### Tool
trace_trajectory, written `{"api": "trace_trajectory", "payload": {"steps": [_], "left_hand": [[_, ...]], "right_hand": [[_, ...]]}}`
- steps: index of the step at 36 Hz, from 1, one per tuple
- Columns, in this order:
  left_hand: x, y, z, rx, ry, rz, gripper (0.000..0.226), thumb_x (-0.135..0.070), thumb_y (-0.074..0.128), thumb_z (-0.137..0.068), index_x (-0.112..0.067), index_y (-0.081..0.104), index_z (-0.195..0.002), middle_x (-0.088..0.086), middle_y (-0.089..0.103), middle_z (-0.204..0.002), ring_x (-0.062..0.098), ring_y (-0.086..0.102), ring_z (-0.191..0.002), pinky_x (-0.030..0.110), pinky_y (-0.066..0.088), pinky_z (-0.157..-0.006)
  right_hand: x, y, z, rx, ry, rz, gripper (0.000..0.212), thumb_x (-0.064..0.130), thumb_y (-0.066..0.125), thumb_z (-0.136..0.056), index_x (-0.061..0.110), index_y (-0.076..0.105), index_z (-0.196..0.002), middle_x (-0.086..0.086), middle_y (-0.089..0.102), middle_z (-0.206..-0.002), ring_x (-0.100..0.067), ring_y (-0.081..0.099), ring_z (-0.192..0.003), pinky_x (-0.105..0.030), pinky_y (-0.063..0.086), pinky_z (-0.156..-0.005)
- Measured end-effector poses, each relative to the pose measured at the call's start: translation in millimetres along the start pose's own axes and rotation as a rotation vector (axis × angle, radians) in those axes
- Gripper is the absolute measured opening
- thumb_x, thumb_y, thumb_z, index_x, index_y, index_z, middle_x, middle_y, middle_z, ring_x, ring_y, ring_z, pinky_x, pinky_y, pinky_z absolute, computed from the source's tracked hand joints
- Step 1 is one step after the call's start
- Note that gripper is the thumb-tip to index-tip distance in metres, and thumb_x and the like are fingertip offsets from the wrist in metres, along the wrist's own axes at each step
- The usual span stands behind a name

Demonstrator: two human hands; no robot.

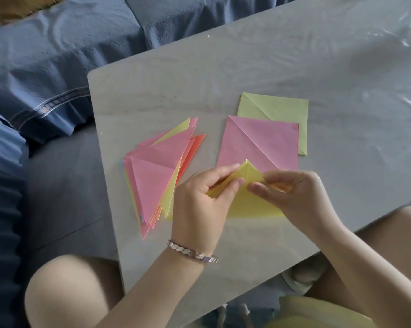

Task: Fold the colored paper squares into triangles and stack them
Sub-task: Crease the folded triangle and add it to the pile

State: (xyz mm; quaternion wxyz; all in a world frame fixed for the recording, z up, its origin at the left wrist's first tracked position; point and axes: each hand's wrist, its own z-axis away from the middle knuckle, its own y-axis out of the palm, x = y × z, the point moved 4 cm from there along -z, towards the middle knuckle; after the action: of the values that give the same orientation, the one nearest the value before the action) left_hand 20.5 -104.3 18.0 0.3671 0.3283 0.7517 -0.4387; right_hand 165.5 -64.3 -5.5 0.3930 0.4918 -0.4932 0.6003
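Observation:
A yellow paper (249, 200) is lifted a little off the table, its corners brought together at a peak. My left hand (199, 204) pinches its left side between thumb and fingers. My right hand (294, 190) pinches the right side next to the peak. To the left lies a stack of folded triangles (155, 178), pink on top with yellow, orange and blue edges showing. Behind my hands a pink square (263, 145) with a diagonal crease lies flat, overlapping a light green square (277, 107) with a diagonal crease too.
The papers lie on a grey table (247, 67) covered with clear plastic film. Its left edge runs beside a blue sofa (58, 55). My bare knees show under the table's near edge. A silver bracelet (192, 252) is on my left wrist.

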Motion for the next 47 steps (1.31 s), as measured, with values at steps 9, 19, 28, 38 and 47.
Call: {"api": "trace_trajectory", "payload": {"steps": [9, 19, 28, 38, 47], "left_hand": [[1.1, -2.2, 1.2, 0.000, -0.088, 0.069, 0.024, -0.007, 0.072, -0.075, -0.026, 0.069, -0.089, -0.018, 0.066, -0.077, -0.007, 0.060, -0.066, 0.004, 0.042, -0.064], [-0.7, -2.3, 2.8, 0.009, -0.183, 0.117, 0.026, -0.008, 0.074, -0.072, -0.033, 0.069, -0.077, -0.019, 0.064, -0.066, -0.009, 0.057, -0.057, 0.003, 0.040, -0.058], [-0.4, -2.4, 2.3, 0.032, -0.187, 0.174, 0.029, -0.005, 0.073, -0.073, -0.033, 0.068, -0.082, -0.021, 0.065, -0.065, -0.006, 0.061, -0.060, 0.005, 0.044, -0.060], [-0.3, -1.3, 3.2, 0.060, -0.119, 0.139, 0.027, -0.007, 0.070, -0.076, -0.029, 0.068, -0.091, -0.020, 0.066, -0.076, -0.007, 0.062, -0.069, 0.004, 0.043, -0.065], [3.6, 0.8, 3.4, 0.068, -0.116, 0.144, 0.025, -0.007, 0.068, -0.077, -0.026, 0.069, -0.092, -0.019, 0.067, -0.079, -0.006, 0.062, -0.073, 0.004, 0.043, -0.067]], "right_hand": [[4.6, 1.3, 5.8, -0.045, 0.007, -0.121, 0.007, 0.030, 0.069, -0.064, 0.025, 0.067, -0.069, 0.012, 0.066, -0.060, 0.001, 0.056, -0.054, -0.009, 0.042, -0.056], [9.0, 2.9, 11.5, -0.054, -0.019, -0.113, 0.013, 0.030, 0.069, -0.066, 0.033, 0.072, -0.078, 0.008, 0.071, -0.070, -0.007, 0.061, -0.062, -0.017, 0.050, -0.064], [8.9, 3.7, 12.9, -0.069, -0.016, -0.148, 0.015, 0.027, 0.069, -0.064, 0.031, 0.071, -0.079, 0.013, 0.070, -0.067, -0.001, 0.061, -0.061, -0.013, 0.048, -0.065], [9.7, 4.8, 11.7, -0.067, -0.027, -0.165, 0.016, 0.023, 0.068, -0.068, 0.038, 0.072, -0.073, 0.019, 0.071, -0.073, 0.004, 0.065, -0.070, -0.008, 0.047, -0.069], [8.2, 4.8, 11.2, -0.058, -0.023, -0.138, 0.024, 0.007, 0.069, -0.076, 0.031, 0.070, -0.077, 0.020, 0.070, -0.070, 0.005, 0.064, -0.067, -0.006, 0.046, -0.066]]}}
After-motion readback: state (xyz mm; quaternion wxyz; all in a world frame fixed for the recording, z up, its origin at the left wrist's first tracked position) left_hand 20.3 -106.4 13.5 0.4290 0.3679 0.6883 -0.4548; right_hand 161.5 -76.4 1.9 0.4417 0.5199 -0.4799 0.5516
